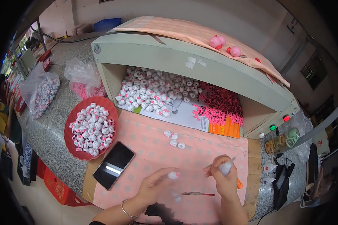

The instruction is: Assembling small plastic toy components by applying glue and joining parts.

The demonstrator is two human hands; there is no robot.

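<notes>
My left hand (156, 183) pinches a small white toy piece with a pink spot (173, 175) over the pink spotted cloth (146, 142). My right hand (222, 176) grips a small white squeeze bottle (226, 167), its tip pointing up and to the right. A thin red-handled tool (197, 194) lies on the cloth between my hands, with another white piece (178, 198) beside it. Three more white pieces (174, 139) lie farther up the cloth.
A red bowl (69, 139) of white pieces and a black phone (113, 164) lie to the left. A grey-green open box (157, 48) holds heaps of white pieces (154, 90) and pink parts (219, 105). Bags sit at far left, bottles at right.
</notes>
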